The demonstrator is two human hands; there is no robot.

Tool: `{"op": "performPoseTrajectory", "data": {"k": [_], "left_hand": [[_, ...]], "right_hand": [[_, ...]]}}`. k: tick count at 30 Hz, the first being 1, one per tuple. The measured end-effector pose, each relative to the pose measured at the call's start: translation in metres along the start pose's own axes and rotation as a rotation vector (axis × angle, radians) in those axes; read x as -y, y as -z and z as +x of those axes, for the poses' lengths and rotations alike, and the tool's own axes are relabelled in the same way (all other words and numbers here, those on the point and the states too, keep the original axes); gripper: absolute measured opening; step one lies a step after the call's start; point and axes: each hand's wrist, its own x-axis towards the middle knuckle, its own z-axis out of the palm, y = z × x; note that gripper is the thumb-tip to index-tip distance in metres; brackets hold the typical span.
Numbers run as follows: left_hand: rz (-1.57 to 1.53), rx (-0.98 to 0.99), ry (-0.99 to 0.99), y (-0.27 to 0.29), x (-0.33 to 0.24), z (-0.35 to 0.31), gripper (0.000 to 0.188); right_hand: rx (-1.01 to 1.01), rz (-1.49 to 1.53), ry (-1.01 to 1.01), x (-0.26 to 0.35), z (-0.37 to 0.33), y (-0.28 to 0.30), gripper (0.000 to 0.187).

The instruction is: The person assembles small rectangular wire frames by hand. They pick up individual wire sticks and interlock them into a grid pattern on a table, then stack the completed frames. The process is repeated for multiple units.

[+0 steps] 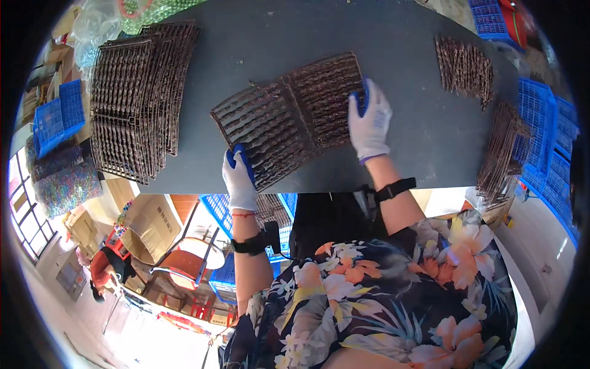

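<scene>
A dark brown lattice panel (270,117) of knobbly twisted strips, set in a thin frame with a bar across its middle, lies tilted over the grey table (246,37). My left hand (239,178), in a white glove with blue palm and fingers, is closed on its near left corner. At the right edge my right hand (370,118), gloved the same way, has thumb and fingers wrapped round the frame. A stack of similar brown panels (126,104) lies on the left side of the table. To the right rests a bunch of loose brown twisted strips (464,69).
More brown strips (503,154) pile at the table's right edge, beside blue plastic crates (538,123). Clear bags of green beads (147,13) lie at the far left. Below the table stand a blue crate (218,212) and an orange chair (184,265). Another person (101,270) is at the lower left.
</scene>
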Motion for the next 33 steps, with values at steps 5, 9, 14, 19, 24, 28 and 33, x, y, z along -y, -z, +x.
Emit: {"op": "performPoseTrajectory", "data": {"k": [5, 9, 14, 19, 24, 28, 33], "left_hand": [[0.150, 0.057, 0.060, -0.010, -0.007, 0.012, 0.057], [0.609, -0.241, -0.185, -0.026, -0.024, -0.008, 0.077], [0.992, -0.156, -0.608, -0.051, -0.043, -0.010, 0.093], [0.961, 0.035, -0.769, -0.096, -0.041, 0.020, 0.093], [0.930, 0.040, -0.755, -0.108, -0.032, 0.028, 0.088], [0.938, 0.068, -0.728, -0.107, -0.038, 0.025, 0.083], [0.928, 0.037, -0.746, -0.105, -0.033, 0.027, 0.082]], "right_hand": [[0.169, -0.316, -0.208, -0.044, 0.017, 0.009, 0.084], [0.214, -0.340, -0.222, -0.029, 0.014, 0.012, 0.090], [0.246, -0.364, -0.280, -0.010, 0.010, 0.012, 0.088], [0.262, -0.244, -0.327, -0.010, 0.013, 0.014, 0.084], [0.335, -0.083, -0.404, 0.003, 0.023, 0.018, 0.081], [0.487, 0.465, -0.554, -0.026, 0.030, 0.030, 0.060], [0.668, 0.692, -0.633, -0.014, 0.031, 0.052, 0.039]]}}
